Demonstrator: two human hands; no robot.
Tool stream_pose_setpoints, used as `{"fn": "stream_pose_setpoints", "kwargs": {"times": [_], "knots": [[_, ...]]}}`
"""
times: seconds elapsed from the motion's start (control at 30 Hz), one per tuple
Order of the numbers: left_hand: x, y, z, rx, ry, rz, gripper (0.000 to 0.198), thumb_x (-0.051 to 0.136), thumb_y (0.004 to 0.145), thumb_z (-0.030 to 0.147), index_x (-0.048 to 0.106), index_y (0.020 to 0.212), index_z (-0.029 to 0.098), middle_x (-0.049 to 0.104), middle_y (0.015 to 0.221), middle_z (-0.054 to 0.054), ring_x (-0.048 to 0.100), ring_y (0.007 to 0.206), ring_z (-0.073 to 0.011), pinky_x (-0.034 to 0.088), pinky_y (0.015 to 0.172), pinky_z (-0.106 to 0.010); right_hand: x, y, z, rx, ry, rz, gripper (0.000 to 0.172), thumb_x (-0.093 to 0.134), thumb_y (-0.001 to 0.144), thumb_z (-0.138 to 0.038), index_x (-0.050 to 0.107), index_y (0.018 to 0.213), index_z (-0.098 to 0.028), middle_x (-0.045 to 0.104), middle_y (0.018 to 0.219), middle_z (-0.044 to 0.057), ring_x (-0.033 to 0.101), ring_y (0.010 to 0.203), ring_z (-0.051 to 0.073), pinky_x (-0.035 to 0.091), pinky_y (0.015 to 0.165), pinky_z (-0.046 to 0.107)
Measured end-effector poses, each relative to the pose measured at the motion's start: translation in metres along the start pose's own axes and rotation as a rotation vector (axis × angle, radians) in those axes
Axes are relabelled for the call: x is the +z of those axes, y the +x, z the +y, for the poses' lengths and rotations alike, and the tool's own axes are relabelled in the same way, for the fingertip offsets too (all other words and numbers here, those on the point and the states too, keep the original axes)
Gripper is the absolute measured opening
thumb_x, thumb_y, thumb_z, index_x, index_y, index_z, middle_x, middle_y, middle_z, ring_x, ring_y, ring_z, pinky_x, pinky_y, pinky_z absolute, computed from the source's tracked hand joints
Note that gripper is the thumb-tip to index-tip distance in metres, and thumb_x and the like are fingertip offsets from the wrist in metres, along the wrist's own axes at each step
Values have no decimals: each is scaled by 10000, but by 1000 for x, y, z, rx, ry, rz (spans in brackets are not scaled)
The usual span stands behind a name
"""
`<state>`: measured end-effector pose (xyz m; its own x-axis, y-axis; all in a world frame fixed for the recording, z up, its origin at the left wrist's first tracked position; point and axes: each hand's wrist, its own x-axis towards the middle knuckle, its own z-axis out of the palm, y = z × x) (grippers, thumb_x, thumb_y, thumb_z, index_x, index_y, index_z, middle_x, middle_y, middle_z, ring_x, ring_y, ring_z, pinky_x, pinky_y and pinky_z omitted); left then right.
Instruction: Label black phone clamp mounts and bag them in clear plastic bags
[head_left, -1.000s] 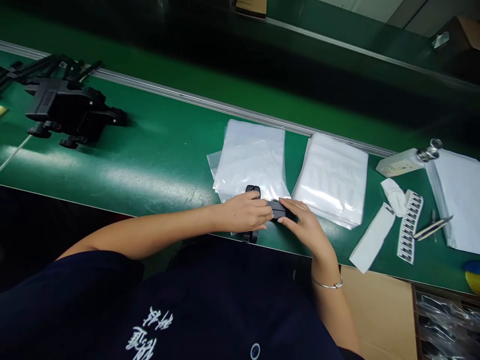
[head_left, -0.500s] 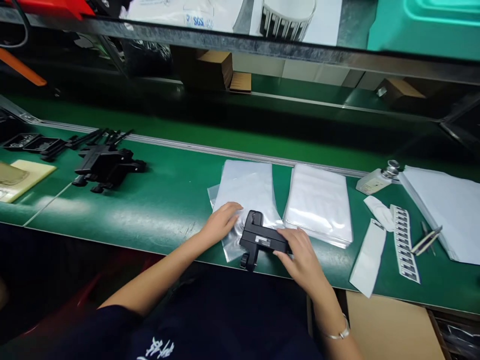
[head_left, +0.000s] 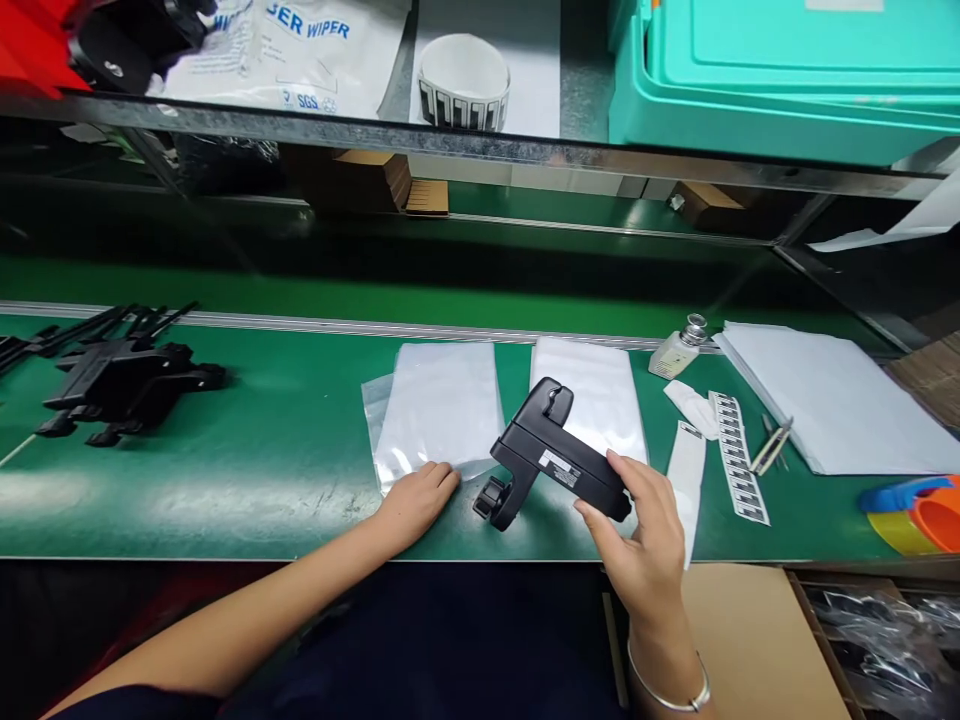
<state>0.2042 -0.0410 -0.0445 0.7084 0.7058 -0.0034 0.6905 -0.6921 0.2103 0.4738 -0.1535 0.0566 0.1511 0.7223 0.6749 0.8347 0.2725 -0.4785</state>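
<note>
In my right hand (head_left: 641, 530) is a black plastic bracket (head_left: 559, 450), raised and tilted above the bench. Thumb and fingers pinch the end of its long body. It has a white printed label, a hooked notch at the top and a small knob at the lower left. My left hand (head_left: 420, 505) lies at the lower edge of a stack of clear plastic bags (head_left: 442, 400), fingers slightly bent, with no object seen in it. Behind the bracket lies a second stack of bags (head_left: 589, 375), partly covered by it.
Several black brackets (head_left: 124, 385) are piled at left. On the right are a pump bottle (head_left: 679, 347), a label strip (head_left: 739, 455), tweezers (head_left: 772, 447), white sheets (head_left: 840, 400) and tape rolls (head_left: 919, 515). An overhead shelf (head_left: 480, 148) carries a label roll (head_left: 465, 85) and a teal box (head_left: 780, 120).
My right hand has lifted the bracket off the bags and tilted it. My left hand has moved down to the bags' lower edge. The head view has shifted to the right.
</note>
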Motion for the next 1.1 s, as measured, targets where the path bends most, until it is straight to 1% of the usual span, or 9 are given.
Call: {"fn": "stream_pose_setpoints", "kwargs": {"times": [0.1,0.17,0.33,0.43,0.53,0.7,0.83,1.0,1.1], "knots": [[-4,-5,-2,-35,8,-70,359,347,888,99,620,1110,170,656,962,-116,644,886,-260,544,707,-355,-3,0,0,-25,9,15,548,676,853,-254,478,1363,-290,627,1107,99,600,1015,286,526,855,477],[-15,-5,-2,-26,-56,-26,336,351,912,141,612,1119,182,663,971,-98,650,881,-245,544,703,-341,-5,1,0,-36,16,19,552,679,851,-244,477,1363,-284,626,1106,99,599,1012,284,523,860,475],[-79,7,19,90,-183,589,306,405,958,229,595,1198,236,637,1044,-71,606,982,-209,501,861,-351,0,1,0,-18,26,-53,529,663,865,-265,465,1356,-285,628,1117,98,599,1024,285,523,853,471],[-110,19,45,416,-108,677,343,478,933,251,595,1255,262,612,967,-58,574,880,-197,472,840,-362,9,-1,0,-5,18,-122,523,638,882,-283,438,1365,-280,629,1134,100,601,1036,286,519,858,475],[-117,26,65,526,-43,739,360,476,933,267,602,1266,212,590,880,-58,539,817,-197,455,792,-360,16,-3,-1,3,23,-145,517,621,891,-297,425,1368,-271,632,1136,104,608,1020,285,523,843,471],[-111,25,60,557,6,675,306,462,966,338,654,1150,189,631,898,-63,560,815,-191,440,781,-353,15,-5,1,-9,28,-141,515,629,883,-288,430,1358,-273,638,1132,101,613,1016,280,525,849,466],[-88,15,23,195,-146,685,268,456,956,250,621,1165,228,651,981,-69,606,922,-202,483,843,-353,12,-8,7,75,0,-107,499,650,870,-323,468,1331,-269,645,1132,97,619,1031,276,527,866,454],[-18,-1,-10,-25,7,183,428,503,919,344,539,1291,136,571,1327,-185,533,1231,-350,479,982,-517,7,-4,8,306,100,-14,457,669,840,-394,542,1252,-244,682,1089,95,659,987,265,548,838,415],[9,-9,-13,-41,75,32,425,489,935,328,517,1326,163,489,1436,-176,443,1337,-371,430,1047,-559,4,6,3,467,223,-68,386,631,855,-417,571,1196,-246,707,925,58,673,810,222,556,705,353]]}}
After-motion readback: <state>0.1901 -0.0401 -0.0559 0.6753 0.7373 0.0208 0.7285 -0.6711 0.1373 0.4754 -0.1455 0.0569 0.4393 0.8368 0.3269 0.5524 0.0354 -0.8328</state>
